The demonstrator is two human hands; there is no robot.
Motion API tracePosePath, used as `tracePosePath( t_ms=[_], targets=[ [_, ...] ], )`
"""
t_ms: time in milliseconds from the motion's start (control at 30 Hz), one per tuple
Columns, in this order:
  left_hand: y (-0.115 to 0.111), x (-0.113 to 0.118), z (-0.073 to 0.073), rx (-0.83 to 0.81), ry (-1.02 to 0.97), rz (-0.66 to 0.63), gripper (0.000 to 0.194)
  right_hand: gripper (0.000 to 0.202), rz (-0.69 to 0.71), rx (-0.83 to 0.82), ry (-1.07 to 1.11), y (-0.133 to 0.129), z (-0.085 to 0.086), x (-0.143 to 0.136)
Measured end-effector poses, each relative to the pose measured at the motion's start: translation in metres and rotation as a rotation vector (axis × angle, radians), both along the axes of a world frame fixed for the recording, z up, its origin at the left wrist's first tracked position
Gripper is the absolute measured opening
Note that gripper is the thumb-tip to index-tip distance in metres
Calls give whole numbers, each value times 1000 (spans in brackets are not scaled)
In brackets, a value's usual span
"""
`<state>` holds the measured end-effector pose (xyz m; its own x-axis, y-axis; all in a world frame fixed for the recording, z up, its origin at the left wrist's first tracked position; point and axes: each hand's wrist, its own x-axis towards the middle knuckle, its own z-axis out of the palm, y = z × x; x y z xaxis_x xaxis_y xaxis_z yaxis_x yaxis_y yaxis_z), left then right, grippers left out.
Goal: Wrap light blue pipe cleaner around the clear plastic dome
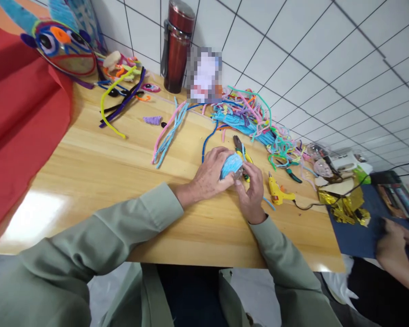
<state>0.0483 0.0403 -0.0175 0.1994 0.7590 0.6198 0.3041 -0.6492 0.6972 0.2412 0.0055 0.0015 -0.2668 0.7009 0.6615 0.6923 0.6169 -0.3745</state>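
A small rounded piece wrapped in light-blue pipe cleaner (231,166) is held just above the wooden table, between my two hands. Its lower right end looks clear, like plastic. My left hand (209,175) wraps it from the left, fingers over the top and thumb beneath. On the other side, my right hand (251,190) grips the clear end with bent fingers and thumb. Behind them lie pliers (237,143) with yellow handles, partly hidden by the piece and my fingers. A yellow glue gun (278,190) rests right of my right hand.
A pile of coloured pipe cleaners (245,122) lies along the tiled wall, beside a red thermos (179,47). Loose blue and pink pipe cleaners (170,131) are at centre left. A decorated mask (64,45) stands back left near red cloth (23,122). Another person's hand (393,243) is far right.
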Motion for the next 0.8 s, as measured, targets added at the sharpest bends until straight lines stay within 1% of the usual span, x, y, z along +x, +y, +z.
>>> tracePosePath(
  t_ms=[233,533,700,800],
  targets=[
    [-1,1,-1,14,8,15,57,47,-13,10,-3,-2,-1,0],
    [-3,-6,-1,2,39,-15,56,46,-18,15,-4,-1,-2,-4],
    [-1,-6,-2,10,35,-18,68,48,-18,47,10,2,-4,-5],
    [0,-6,-3,17,43,-10,70,51,-6,43,26,3,-6,-6]
  ],
)
